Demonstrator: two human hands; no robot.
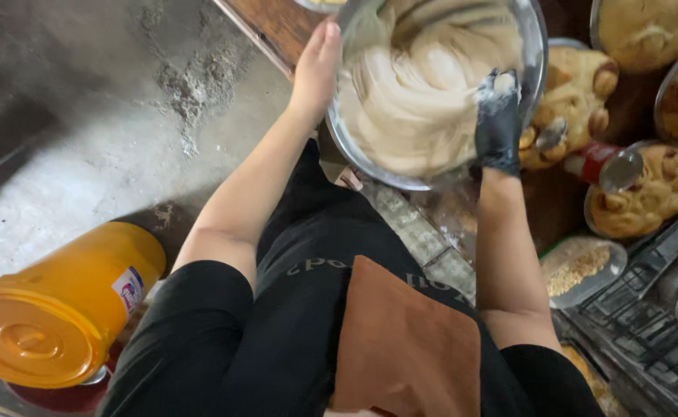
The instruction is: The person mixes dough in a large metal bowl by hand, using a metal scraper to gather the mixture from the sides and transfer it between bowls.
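A large metal bowl [536, 73] full of pale, creamy dough [412, 85] is tilted toward me at the top centre. My left hand [317, 66] is bare and grips the bowl's left rim. My right hand [498, 116], in a black glove smeared with dough, reaches into the bowl at its right side and presses into the dough. I cannot tell whether those fingers hold anything.
Shaped brown bread pieces [644, 197] lie in round metal pans on the wooden counter at right. A red-labelled can [605, 164] lies among them, above a pan of crumbs [582, 266]. An orange lidded bucket [61, 305] stands on the concrete floor at lower left.
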